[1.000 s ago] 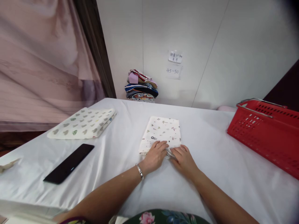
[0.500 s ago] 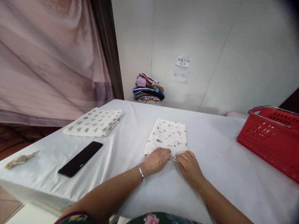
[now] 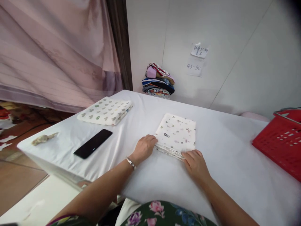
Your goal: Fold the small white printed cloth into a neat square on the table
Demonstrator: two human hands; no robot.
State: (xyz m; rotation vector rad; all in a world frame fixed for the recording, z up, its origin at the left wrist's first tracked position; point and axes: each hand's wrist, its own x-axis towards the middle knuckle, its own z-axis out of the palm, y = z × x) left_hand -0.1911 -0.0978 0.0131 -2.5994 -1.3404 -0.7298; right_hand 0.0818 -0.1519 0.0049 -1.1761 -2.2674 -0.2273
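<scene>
In front of me a folded white cloth with small printed figures lies flat on the white-covered table. My left hand pinches its near left corner, fingers closed and thumb hidden. At the near right corner, my right hand has its fingers closed on the edge. Several stacked layers show along the near edge between the two hands. Farther left rests another folded cloth, printed with grey and green shapes, touched by neither hand.
A black phone and a beige twisted bundle lie on the table's left side. At the right edge stands a red plastic basket. Beyond the table, folded fabrics are piled against the wall, right of a pink curtain.
My left hand has moved left from the middle of the cloth's near edge to its left corner. My right hand stays near the right corner. The near edge now lies straighter. The view has shifted.
</scene>
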